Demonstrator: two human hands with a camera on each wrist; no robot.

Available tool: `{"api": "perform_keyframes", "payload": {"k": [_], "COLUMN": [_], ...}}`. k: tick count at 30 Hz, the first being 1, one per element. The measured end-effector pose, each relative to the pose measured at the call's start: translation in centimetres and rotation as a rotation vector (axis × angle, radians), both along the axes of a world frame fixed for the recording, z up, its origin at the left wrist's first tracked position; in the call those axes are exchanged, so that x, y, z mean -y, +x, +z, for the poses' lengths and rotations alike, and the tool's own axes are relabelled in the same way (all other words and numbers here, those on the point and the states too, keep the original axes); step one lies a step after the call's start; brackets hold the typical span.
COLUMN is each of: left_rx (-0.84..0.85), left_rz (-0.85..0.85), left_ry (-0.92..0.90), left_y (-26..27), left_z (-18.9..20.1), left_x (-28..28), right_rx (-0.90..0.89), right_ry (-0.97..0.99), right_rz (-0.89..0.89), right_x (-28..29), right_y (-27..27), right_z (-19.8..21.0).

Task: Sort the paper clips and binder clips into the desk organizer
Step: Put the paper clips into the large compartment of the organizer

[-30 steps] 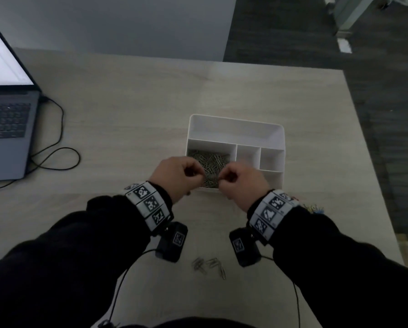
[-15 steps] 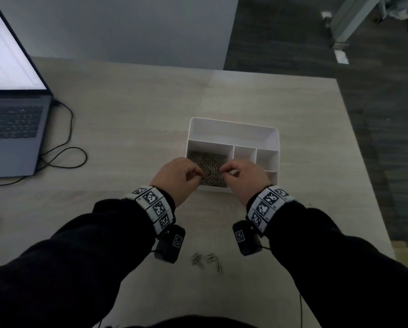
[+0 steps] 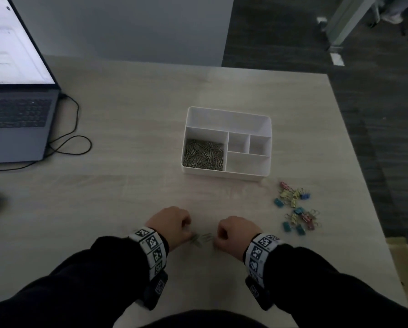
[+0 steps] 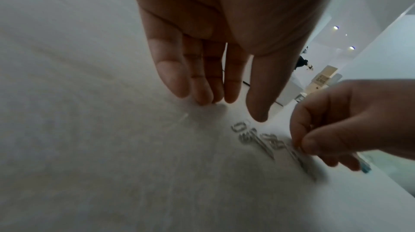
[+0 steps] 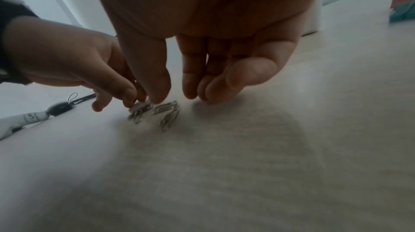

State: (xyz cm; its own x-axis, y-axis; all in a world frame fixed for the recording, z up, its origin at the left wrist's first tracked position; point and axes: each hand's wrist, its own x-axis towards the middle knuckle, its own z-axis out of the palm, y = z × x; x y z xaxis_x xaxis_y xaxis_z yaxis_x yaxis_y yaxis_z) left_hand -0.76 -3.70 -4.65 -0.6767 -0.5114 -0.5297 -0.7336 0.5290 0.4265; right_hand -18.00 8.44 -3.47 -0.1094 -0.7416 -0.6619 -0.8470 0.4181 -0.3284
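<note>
— Head view first. Changed how?

— Found the left hand (image 3: pixel 172 223) and right hand (image 3: pixel 236 230) no longer over the desk organizer (image 3: pixel 229 112), as half a second ago, but down at the near edge of the table (image 3: pixel 127 138), flanking the loose paper clips (image 3: pixel 203 239). Judged as one drop finished and another pickup begun. Noted the sorted paper clips (image 3: pixel 203 153) heaped in the large left compartment, with nothing seen in the other compartments. Noted the binder clips (image 3: pixel 295 207), in mixed colours, unsorted on the table right of the organizer.

— Left wrist view?

— Saw the left hand (image 4: pixel 224 31) with fingers straight and relaxed, holding nothing, thumb tip just beside the loose paper clips (image 4: pixel 258 136). Saw the right hand (image 4: pixel 350 118) with thumb and forefinger drawn close at the far end of the row. Cannot tell whether a clip is gripped: blurred.

— Right wrist view?

— Saw the right hand (image 5: pixel 213 23) with a narrow gap between thumb and fingers above the loose paper clips (image 5: pixel 161 111). Found those few thin, silver and flat on the table. Saw the left hand (image 5: pixel 67 55) with fingertips at the leftmost clip.
</note>
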Motion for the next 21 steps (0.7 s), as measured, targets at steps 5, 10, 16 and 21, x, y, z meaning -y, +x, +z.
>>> {"api": "perform_keyframes", "payload": {"k": [5,10,16,21], "left_rx": [0.040,0.022,0.012,0.040], "left_rz": [-0.064,-0.092,-0.077,-0.034], "left_ry": [-0.026,-0.068,-0.084,-0.092], "left_y": [-0.3,0.0,0.3,0.8], "left_z": [-0.9,-1.4,-1.4,-1.1], "left_x": [-2.5,-3.5,-3.4,-2.6], "right_rx": [-0.059,-0.077,-0.059,-0.081], "right_ry": [-0.023,-0.038,-0.053,-0.142], "right_rz": [0.022,0.049,0.137,0.110], "right_x": [-1.0,-1.8,-1.5,-0.5], "right_y": [1.4,1.6,2.4,2.6], "right_z": [-0.8,-1.0,-1.1,-1.4]}}
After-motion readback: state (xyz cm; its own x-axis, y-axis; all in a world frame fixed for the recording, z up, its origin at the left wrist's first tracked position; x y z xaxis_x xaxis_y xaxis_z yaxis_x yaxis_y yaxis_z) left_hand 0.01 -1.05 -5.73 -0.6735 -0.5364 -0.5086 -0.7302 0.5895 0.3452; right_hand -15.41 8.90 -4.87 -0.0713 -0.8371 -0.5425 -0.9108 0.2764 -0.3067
